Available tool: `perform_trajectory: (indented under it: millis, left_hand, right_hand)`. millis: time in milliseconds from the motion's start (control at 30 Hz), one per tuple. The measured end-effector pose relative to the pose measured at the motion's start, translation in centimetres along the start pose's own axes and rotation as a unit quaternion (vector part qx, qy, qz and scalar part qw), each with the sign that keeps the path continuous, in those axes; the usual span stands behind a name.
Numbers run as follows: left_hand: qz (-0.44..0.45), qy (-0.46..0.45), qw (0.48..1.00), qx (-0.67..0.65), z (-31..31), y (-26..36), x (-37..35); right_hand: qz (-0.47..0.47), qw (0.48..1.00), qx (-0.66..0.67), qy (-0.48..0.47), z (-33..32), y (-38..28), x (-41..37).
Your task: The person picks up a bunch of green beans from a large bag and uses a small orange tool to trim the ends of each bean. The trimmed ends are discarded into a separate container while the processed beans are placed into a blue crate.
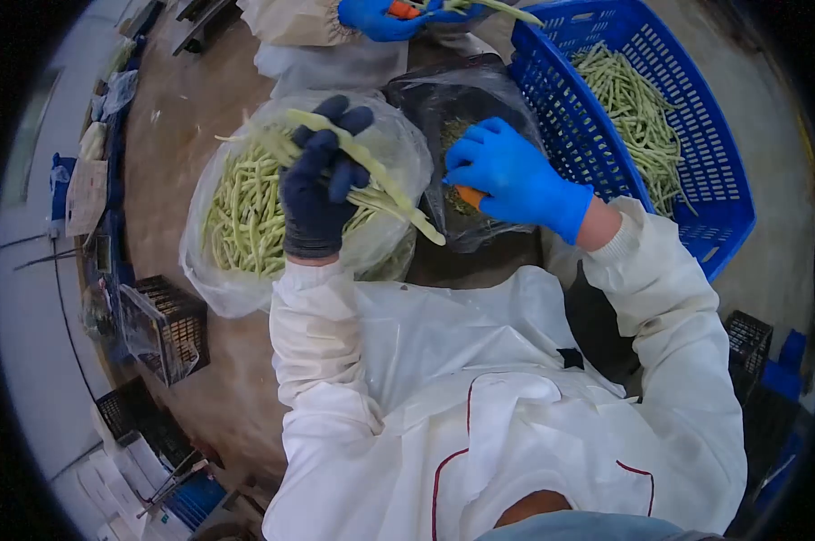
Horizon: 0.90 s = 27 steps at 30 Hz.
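Observation:
My left hand (325, 176), in a dark glove, is closed around several long, pale green beans (380, 171) that stick out to both sides. It is above a clear plastic bag (205, 284) filled with green beans (256, 212). My right hand (511, 176), in a blue glove, grips a small tool with an orange handle (470, 196); its working end is hidden. Below that hand lies a dark, plastic-lined container (425, 99) with small green scraps (457, 135) in it.
At the right stands a blue perforated crate (709, 117) holding green beans (631, 117). Across from me a co-worker's blue-gloved hand (380, 20) holds a bean and something orange. Black crates (169, 329) stand on the brown floor (236, 379) to the left.

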<state>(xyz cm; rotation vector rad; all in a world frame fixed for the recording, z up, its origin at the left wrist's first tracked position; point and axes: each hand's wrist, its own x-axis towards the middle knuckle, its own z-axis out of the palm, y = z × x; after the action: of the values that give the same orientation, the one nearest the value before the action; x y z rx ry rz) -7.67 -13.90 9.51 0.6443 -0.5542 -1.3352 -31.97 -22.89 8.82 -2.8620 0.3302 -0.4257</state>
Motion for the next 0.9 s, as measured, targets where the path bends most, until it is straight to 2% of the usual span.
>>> perform_trajectory:
  millis: [33,133,233,333,433,533,567,667,700,767,867,900]
  left_hand:
    - [0.019,-0.021,0.999,-0.016,-0.3,0.8,-0.2]
    - [0.047,-0.044,0.998,-0.027,-0.8,1.8,-0.5]
    - [0.021,-0.042,0.999,-0.017,-0.5,1.5,-0.7]
    - [-0.015,-0.060,0.998,-0.025,0.3,0.2,-0.6]
    - [-0.037,-0.086,0.995,-0.034,1.3,-1.3,-0.4]
    - [-0.077,-0.071,0.993,0.052,2.3,-1.9,0.0]
    - [-0.072,-0.060,0.994,0.061,2.8,-2.0,0.0]
    - [-0.036,-0.006,0.988,0.148,3.3,-1.3,0.2]
    - [-0.022,0.011,0.984,0.179,3.3,-1.4,0.2]
    - [0.005,0.048,0.970,0.239,3.0,-1.6,0.2]
    - [0.019,0.031,0.925,0.379,3.3,-1.9,-0.1]
    - [0.009,0.031,0.932,0.361,3.2,-1.9,0.0]
  right_hand:
    - [0.014,0.999,-0.004,-0.046,0.4,0.1,-0.3]
    - [0.049,0.997,-0.017,-0.054,2.9,1.7,-2.3]
    - [0.192,0.979,0.027,-0.064,2.5,2.1,-2.3]
    - [0.243,0.935,0.257,-0.021,0.2,1.4,-0.8]
    - [0.180,0.847,0.499,0.017,-0.7,-0.3,0.6]
    - [0.220,0.791,0.570,-0.040,0.2,-2.1,1.3]
    - [0.272,0.781,0.559,-0.070,-0.2,-2.1,1.5]
    - [0.281,0.857,0.431,-0.014,-0.6,-1.8,1.1]
    - [0.246,0.893,0.374,0.032,-0.6,-1.8,0.8]
    - [0.230,0.904,0.357,0.044,0.0,-1.4,0.6]
    - [0.217,0.921,0.323,0.026,0.3,-0.7,0.2]
    - [0.215,0.926,0.309,0.015,0.2,-0.5,0.1]
